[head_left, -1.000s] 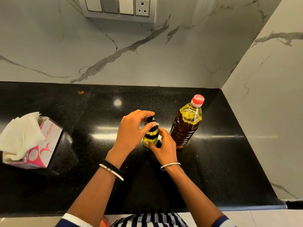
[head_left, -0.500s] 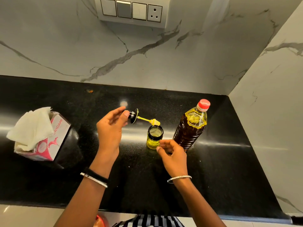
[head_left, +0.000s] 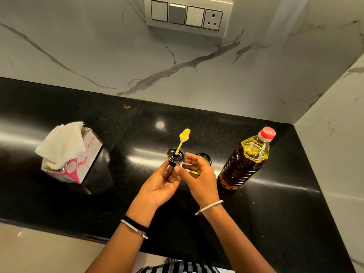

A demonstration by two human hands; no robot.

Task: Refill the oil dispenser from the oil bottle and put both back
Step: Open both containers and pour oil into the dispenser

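— On the black counter (head_left: 275,223), where's the dispenser?

— I see the dispenser (head_left: 203,159) standing open, mostly hidden behind my right hand (head_left: 199,180). Its lid (head_left: 175,155) is upside down in my left hand (head_left: 159,187), yellow brush (head_left: 184,134) pointing up.

— And the right hand?

— Fingers curled loosely beside the lid; I can't tell if they touch it.

— The bottle?

— The bottle (head_left: 246,160) is upright, red cap on, just right of the dispenser. A tissue box (head_left: 74,164) sits well left.

lid (head_left: 175,155) flipped (brush up), right hand (head_left: 199,179) joins
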